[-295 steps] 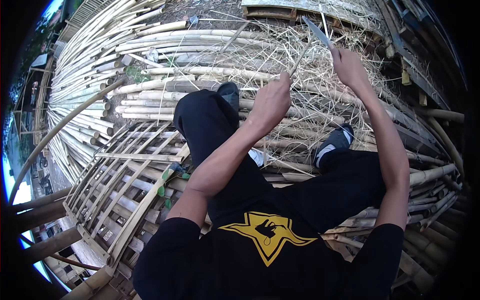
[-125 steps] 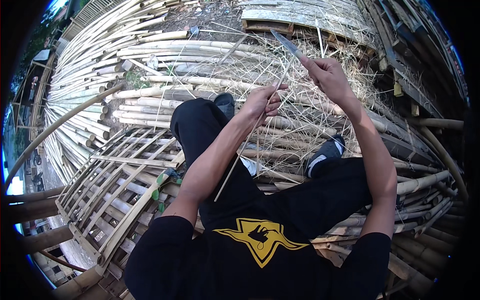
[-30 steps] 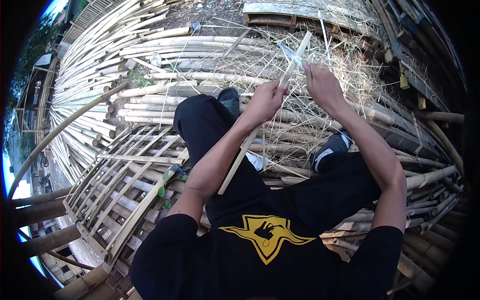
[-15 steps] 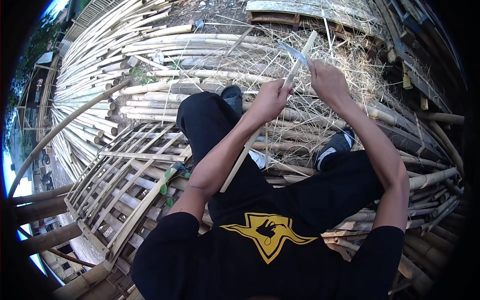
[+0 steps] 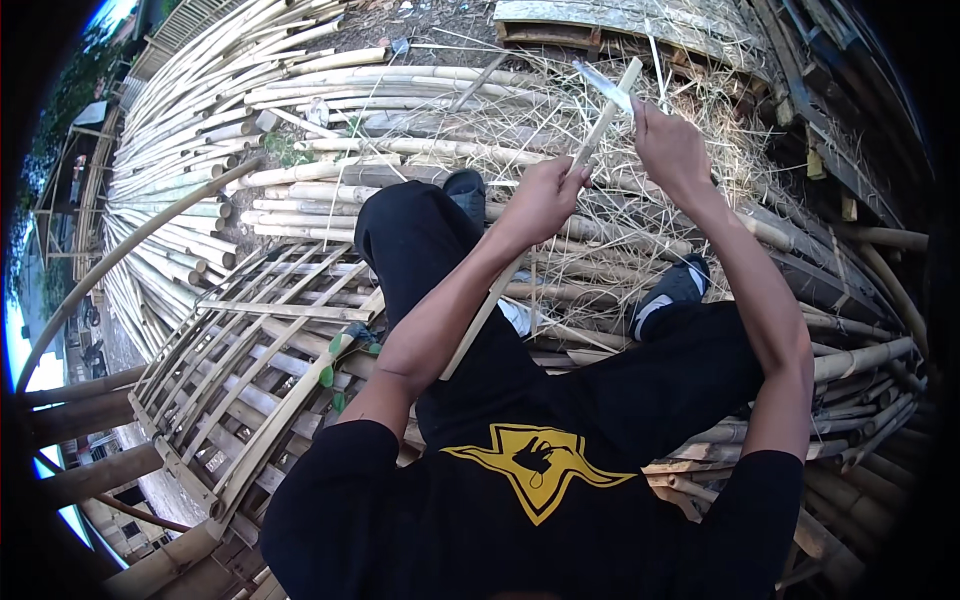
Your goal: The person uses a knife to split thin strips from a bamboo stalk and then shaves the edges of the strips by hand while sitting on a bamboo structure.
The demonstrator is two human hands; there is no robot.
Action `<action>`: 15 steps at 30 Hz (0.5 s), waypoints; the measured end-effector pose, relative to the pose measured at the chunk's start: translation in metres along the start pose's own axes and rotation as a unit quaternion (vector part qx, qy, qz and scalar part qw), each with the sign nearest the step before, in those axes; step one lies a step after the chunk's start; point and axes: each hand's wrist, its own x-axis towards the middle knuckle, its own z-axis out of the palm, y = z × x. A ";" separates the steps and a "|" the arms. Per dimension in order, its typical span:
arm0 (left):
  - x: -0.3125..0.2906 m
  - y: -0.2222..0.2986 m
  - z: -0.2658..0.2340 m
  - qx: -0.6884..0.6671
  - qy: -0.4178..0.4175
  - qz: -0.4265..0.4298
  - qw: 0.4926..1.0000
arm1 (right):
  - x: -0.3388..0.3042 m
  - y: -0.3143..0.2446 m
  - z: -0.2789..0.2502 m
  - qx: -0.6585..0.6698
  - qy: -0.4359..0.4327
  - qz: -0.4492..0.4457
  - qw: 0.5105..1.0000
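Note:
My left hand is closed around a long, flat bamboo strip. The strip slants from beside my left thigh up past the hand to its free far end. In my right hand is a knife, gripped by a handle that my fingers hide. Its bright blade points to the far left and crosses the strip close to the far end. Whether the blade's edge presses into the strip I cannot tell.
Loose shavings cover the ground ahead. Bamboo poles lie beneath and to the left. A lattice of bamboo slats is beside my left leg. A wooden pallet stands at the back, and stacked timber rises at the right.
My right hand and the knife have shifted slightly away and to the right, toward the strip's far end. The left hand keeps its hold, with the strip moved only slightly.

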 end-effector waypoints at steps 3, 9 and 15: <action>-0.002 0.000 -0.006 -0.001 -0.003 -0.022 1.000 | -0.019 -0.015 0.008 -0.078 -0.058 -0.077 0.992; -0.002 -0.002 -0.006 -0.006 0.004 -0.001 1.000 | -0.018 -0.016 0.012 -0.027 -0.036 -0.055 0.997; 0.000 -0.010 -0.004 -0.013 0.008 0.007 1.000 | 0.005 0.002 0.003 0.044 -0.009 -0.001 0.999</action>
